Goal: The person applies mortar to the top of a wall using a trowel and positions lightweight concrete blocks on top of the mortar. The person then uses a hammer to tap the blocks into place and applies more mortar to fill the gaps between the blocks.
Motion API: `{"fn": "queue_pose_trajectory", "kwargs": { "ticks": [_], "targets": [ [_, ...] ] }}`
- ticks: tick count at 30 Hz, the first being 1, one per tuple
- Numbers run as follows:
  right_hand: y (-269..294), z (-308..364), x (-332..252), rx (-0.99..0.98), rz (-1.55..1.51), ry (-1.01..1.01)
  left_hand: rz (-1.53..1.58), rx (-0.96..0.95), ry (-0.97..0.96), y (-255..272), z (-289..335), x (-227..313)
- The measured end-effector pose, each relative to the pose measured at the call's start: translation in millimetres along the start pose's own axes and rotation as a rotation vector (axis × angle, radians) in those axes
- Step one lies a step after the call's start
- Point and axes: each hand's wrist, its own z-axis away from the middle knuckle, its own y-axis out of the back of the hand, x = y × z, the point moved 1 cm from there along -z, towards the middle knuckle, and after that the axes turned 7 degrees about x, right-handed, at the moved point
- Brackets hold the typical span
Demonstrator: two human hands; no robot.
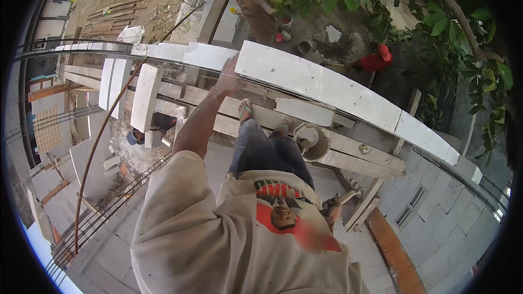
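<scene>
My left hand (231, 74) reaches up to the wall's top course, its fingers stretched against the near end of a long white block (289, 69). Lower white blocks (210, 56) continue the row to the left of it. At my right side, my right hand (330, 210) is closed round a tool with a pale wooden handle (348, 195); its head is too small to make out. A bucket (320, 150) smeared with grey stands on the planks by my feet, with a light-coloured scoop-like thing (308, 135) inside.
I stand on scaffold planks (261, 120) along the wall. A rusty bar (103, 147) and thin rods cross the left side. Loose white blocks (144, 98) stand at left. Beyond the wall are a tree trunk (248, 5) and a person in red (375, 61); another person (136, 137) is below left.
</scene>
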Motion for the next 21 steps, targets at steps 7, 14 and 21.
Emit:
{"fn": "queue_pose_trajectory", "kwargs": {
  "ticks": [7, 14, 21],
  "targets": [
    [55, 22, 64, -0.012, 0.271, -0.096, 0.302, -0.039, -0.168, -33, -14, -32],
    [-3, 60, 71, 0.191, 0.529, -0.201, 0.401, 0.117, -0.138, -33, -14, -38],
    [-34, 70, 51, 0.013, 0.44, -0.125, 0.756, -0.08, 0.118, -36, -16, -31]
  ]
}}
